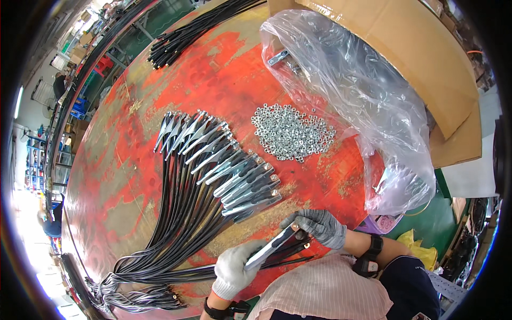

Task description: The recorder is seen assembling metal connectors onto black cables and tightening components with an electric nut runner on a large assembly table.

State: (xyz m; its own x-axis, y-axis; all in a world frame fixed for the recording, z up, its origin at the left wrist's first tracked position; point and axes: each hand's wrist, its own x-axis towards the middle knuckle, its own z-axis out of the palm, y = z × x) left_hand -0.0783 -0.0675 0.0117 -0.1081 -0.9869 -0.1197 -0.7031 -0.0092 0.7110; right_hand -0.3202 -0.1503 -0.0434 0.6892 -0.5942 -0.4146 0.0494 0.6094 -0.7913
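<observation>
A silver metal clamp with a dark strip along its side point(271, 247) is held at a slant in front of me. My left hand point(233, 269), in a white glove, is closed around its lower part. At its upper end, beside a small copper-coloured tip, are the bent fingers of my right hand point(321, 228) in a grey glove. Whatever small part those fingers pinch is hidden. Beyond my hands, a fanned row of similar clamps point(213, 154) lies on the table, joined to black cables point(176, 213). To their right is a heap of small silver nuts point(292, 133).
The round table point(117, 176) has worn red paint. A clear plastic bag point(346, 69) with metal parts spills from a cardboard box point(421, 48) at the far right. More black cables point(192, 32) lie at the far edge. Loose cable ends point(144, 298) bunch at the near left.
</observation>
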